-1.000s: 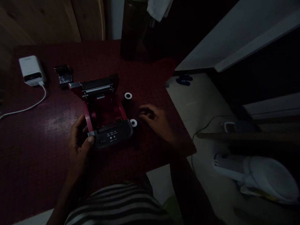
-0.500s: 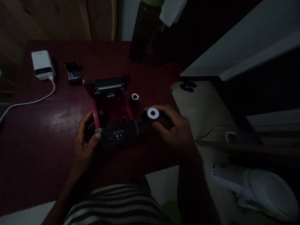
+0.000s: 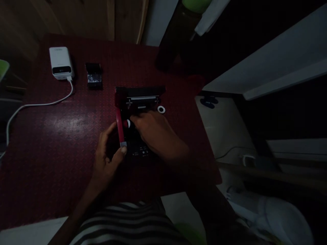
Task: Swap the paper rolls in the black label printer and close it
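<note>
A small red and black printer (image 3: 119, 126) stands on the table with its lid tilted back. My left hand (image 3: 108, 151) grips its near left corner, thumb on the grey piece and fingers along the outer side. Inside the printer bay is my right hand (image 3: 155, 131), closed around a dark roll (image 3: 128, 124) whose white end ring faces the left inner wall. Most of this roll is hidden behind my right fingers. A second roll (image 3: 161, 109), with a white ring on top, stands just right of the printer, beyond my right hand.
A white power bank (image 3: 61, 61) with a white cable (image 3: 46, 103) lies at the back left. Beside it is a small dark piece with a shiny strip (image 3: 94, 77). A tall dark bottle (image 3: 176, 37) with a green lid stands at the back. The table (image 3: 61, 153) is dark red.
My right hand has moved left with the roll, from beside the printer into its bay. My left hand keeps its hold on the corner. The whole view has shifted somewhat.
</note>
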A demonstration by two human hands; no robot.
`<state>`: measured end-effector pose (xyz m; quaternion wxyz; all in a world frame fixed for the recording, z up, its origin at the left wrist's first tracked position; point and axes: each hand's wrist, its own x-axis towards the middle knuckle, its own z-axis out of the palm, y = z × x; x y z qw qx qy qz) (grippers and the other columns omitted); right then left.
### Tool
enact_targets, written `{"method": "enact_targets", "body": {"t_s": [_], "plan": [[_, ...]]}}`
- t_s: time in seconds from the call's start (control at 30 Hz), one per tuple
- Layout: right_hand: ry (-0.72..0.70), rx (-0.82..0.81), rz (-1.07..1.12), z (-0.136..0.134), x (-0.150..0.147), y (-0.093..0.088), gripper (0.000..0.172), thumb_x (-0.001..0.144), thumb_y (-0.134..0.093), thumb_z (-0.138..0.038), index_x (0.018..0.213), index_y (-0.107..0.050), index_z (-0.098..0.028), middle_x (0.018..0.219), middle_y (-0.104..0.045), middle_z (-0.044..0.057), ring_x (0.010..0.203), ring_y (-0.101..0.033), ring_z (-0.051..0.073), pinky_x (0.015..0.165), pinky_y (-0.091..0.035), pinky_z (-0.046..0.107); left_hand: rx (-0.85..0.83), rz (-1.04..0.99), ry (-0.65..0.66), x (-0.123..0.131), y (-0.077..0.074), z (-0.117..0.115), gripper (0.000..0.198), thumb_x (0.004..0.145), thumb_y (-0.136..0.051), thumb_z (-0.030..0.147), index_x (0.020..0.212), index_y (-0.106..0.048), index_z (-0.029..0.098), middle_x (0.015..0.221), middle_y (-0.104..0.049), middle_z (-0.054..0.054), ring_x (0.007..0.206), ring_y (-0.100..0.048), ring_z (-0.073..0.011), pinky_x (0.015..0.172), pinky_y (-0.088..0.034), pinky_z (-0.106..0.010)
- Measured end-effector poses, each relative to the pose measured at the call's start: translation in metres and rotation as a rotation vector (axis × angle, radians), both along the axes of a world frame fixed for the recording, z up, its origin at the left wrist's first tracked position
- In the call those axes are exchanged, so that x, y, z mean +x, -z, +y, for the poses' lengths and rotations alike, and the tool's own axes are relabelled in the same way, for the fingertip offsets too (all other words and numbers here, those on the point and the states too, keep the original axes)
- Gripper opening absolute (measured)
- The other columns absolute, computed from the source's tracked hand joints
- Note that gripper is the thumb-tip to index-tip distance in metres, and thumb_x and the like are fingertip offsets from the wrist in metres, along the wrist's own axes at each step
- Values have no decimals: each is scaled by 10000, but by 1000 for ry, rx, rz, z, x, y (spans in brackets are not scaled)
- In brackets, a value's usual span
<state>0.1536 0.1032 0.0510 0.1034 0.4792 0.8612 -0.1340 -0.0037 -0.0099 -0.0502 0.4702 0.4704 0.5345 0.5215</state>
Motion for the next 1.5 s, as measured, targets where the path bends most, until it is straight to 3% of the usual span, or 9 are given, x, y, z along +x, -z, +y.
{"method": "enact_targets", "body": {"t_s": [0.2,0.5,0.77,0.93,1.1,1.23,1.37,1.43,1.5], "plan": [[-5,-23,0,10,2,16,355,1120,-597,-33,1296,-862,-189,1178,-902,155,1018,-868,309,807,-601,379,-64,-8,11,0,-3,-1,694,1087,-788,509,1728,-590,330,1769,-602,-118,1689,-535,-400,1401,-429,-621],[-130,-96,586,1,51,13,446,1091,-577,-2,1359,-839,-243,1314,-873,63,1228,-806,247,1084,-633,399,-6,36,-14,-1,-1,0,671,1080,-792,528,1699,-628,328,1714,-639,-106,1610,-600,-371,1364,-476,-573],[-232,-152,541,1,51,16,292,1096,-636,-1,1006,-835,-195,1048,-843,54,1006,-726,222,909,-583,361,-13,26,-8,-1,0,-1,677,1065,-807,563,1680,-649,329,1709,-665,-101,1584,-637,-388,1325,-521,-581],[-202,100,639,-11,61,21,225,1135,-651,-67,1053,-815,-197,1042,-808,63,987,-699,221,894,-589,364,9,-20,-91,-7,-17,11,586,1099,-755,587,1624,-709,329,1698,-693,-101,1568,-658,-396,1258,-578,-586],[-145,450,740,-39,64,33,309,1142,-599,-41,1009,-819,-212,990,-792,67,917,-688,210,859,-620,369,193,134,-163,-16,-40,71,648,1072,-746,723,1575,-751,314,1699,-696,-77,1585,-635,-372,1317,-512,-558],[-101,609,730,-56,62,45,311,1112,-634,-16,1046,-845,-234,986,-808,60,901,-698,205,798,-626,353,189,80,-186,-8,-50,110,553,1102,-680,744,1135,-861,222,1293,-864,-55,1328,-777,-327,1165,-608,-509],[-67,689,691,-70,62,52,282,1111,-683,-37,1082,-858,-257,1042,-856,54,975,-765,207,867,-666,356,159,18,-165,-1,-51,105,348,1079,-774,558,884,-790,270,1224,-865,-1,1497,-700,-311,1299,-535,-520],[-36,718,656,-75,63,53,270,1097,-716,-38,1101,-858,-268,1201,-891,72,1145,-801,243,980,-679,395,134,13,-174,-2,-46,90,202,1000,-867,477,966,-825,283,1349,-855,-13,1588,-645,-327,1365,-493,-543],[-17,712,617,-78,63,53,253,1090,-730,-46,1121,-856,-262,1443,-863,106,1394,-768,294,1128,-653,460,71,10,-178,-4,-39,72,389,905,-947,470,1245,-853,306,1491,-819,-49,1539,-690,-369,1311,-563,-573]]}}
